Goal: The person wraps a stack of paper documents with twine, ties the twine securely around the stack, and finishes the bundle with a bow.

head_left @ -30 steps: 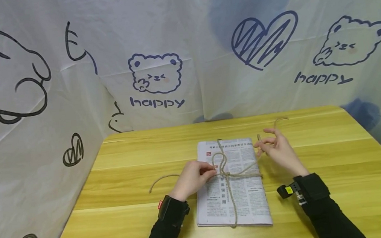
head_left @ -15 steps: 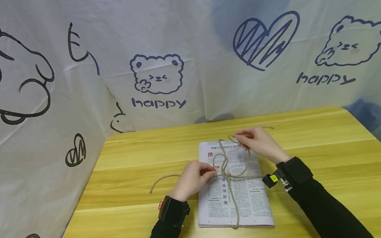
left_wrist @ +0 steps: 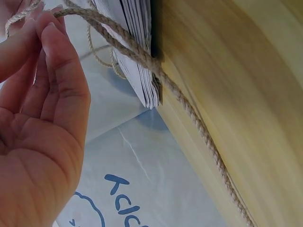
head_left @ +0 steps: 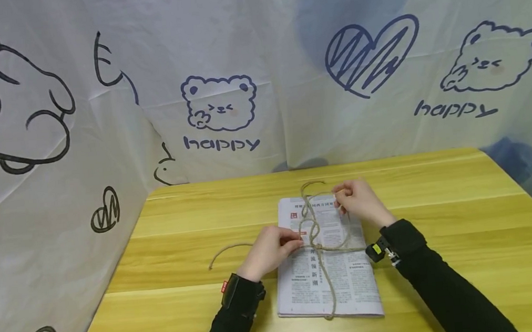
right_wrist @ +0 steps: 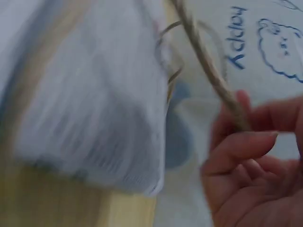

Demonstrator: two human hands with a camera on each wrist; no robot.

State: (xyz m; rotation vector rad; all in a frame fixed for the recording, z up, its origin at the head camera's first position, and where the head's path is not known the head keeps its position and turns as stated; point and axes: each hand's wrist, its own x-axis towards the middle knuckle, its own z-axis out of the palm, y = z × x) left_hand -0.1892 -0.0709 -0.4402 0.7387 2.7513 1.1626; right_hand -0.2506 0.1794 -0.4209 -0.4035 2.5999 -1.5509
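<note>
A folded stack of newspapers lies on the table, with beige twine running across it both lengthwise and crosswise and meeting in a knot near the middle. At the stack's left edge my left hand pinches the twine between thumb and fingertips; a loop rises just beside it. My right hand holds another length of the twine over the upper right corner, and the right wrist view shows that cord entering between thumb and fingers. A loose end of it curls past the stack's far edge.
The yellow wood-grain table reaches to a hanging white cloth with drawings, behind and at the left. A free twine tail lies on the table left of my left hand.
My right hand has come left and inward from beyond the stack's right side, bringing its twine over the top edge, where the loose end has swung left. The left hand has stayed put.
</note>
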